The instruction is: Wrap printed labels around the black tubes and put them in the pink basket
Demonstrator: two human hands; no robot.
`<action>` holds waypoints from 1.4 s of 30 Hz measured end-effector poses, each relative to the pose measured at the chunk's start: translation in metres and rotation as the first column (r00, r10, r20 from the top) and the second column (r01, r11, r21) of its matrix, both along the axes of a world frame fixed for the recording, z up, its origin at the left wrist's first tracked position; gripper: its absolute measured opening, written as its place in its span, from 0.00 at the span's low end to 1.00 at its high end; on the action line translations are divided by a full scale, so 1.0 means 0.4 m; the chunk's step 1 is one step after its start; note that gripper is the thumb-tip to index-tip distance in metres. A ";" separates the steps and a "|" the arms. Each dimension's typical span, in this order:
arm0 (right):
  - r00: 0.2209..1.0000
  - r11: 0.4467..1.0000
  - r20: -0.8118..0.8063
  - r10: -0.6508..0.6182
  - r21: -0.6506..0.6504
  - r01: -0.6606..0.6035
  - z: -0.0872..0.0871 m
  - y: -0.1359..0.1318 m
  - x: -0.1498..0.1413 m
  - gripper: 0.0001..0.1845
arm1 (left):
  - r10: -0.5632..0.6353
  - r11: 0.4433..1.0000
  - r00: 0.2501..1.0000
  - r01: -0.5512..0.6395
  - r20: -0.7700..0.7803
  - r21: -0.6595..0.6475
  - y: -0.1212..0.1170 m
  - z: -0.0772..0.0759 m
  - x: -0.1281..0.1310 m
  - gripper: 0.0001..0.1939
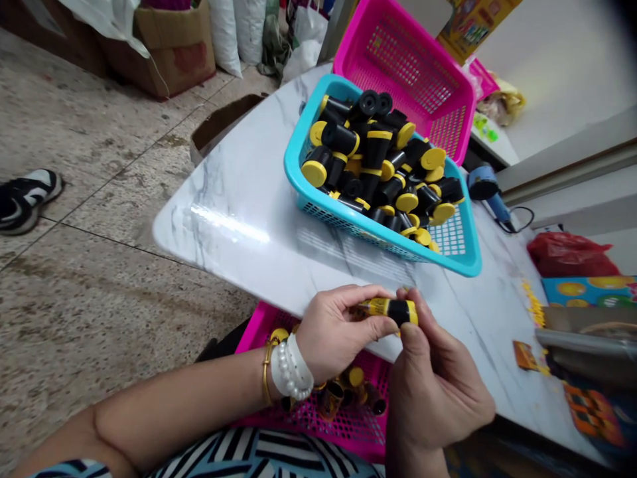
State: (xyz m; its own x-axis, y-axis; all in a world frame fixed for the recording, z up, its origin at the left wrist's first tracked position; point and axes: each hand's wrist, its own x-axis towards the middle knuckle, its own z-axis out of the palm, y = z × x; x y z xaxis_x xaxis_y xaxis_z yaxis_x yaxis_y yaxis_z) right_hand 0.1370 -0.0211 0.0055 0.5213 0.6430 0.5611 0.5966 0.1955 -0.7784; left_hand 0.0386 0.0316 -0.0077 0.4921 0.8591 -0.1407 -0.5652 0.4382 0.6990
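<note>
Between my two hands, over the table's near edge, is a small black-and-yellow tube (399,311), lying nearly level. My left hand (331,328) has its fingers closed round the end with the printed yellow label. The thumb and fingers of my right hand (438,378) pinch the yellow-rimmed end. Beneath the hands, a pink basket (365,435) at my lap holds several labelled tubes (331,398), partly hidden by my left wrist. Farther off, a blue basket (381,247) is heaped with plain black tubes (341,138) with yellow caps.
A marble-patterned table (229,219) carries the blue basket. Behind it a second pink basket (405,60) leans tilted. To the right are a blue corded tool (490,189), a red plastic bag (572,253) and small yellow pieces (532,305). A cardboard box (174,46) and someone's shoe (30,199) are on the floor.
</note>
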 end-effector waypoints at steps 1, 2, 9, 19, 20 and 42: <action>1.000 1.000 -0.022 -0.004 -0.006 0.004 0.001 0.001 -0.003 0.13 | 0.017 1.000 1.000 -0.017 -0.014 0.004 -0.001 -0.001 0.002 0.16; 1.000 1.000 -0.021 -0.008 -0.015 0.007 0.001 0.001 -0.005 0.13 | 0.031 0.999 0.999 -0.031 -0.032 0.012 -0.003 -0.004 0.005 0.15; 0.974 0.999 0.227 0.020 -0.037 -0.012 -0.017 -0.020 0.012 0.14 | 0.083 0.990 0.983 -0.063 -0.162 0.124 -0.011 -0.014 0.017 0.11; 0.959 0.953 0.129 0.251 -0.207 -0.221 -0.003 -0.028 0.109 0.16 | -0.007 0.931 0.915 0.153 -0.404 0.332 0.005 -0.002 -0.002 0.18; 0.958 0.946 0.102 0.268 -0.216 -0.242 -0.001 -0.030 0.115 0.16 | -0.006 0.906 0.896 0.193 -0.445 0.377 0.006 0.000 -0.005 0.18; 0.912 0.911 0.197 0.361 -0.285 -0.299 -0.047 0.012 0.113 0.14 | 0.590 0.467 0.574 0.332 -0.568 0.820 0.019 -0.023 -0.059 0.17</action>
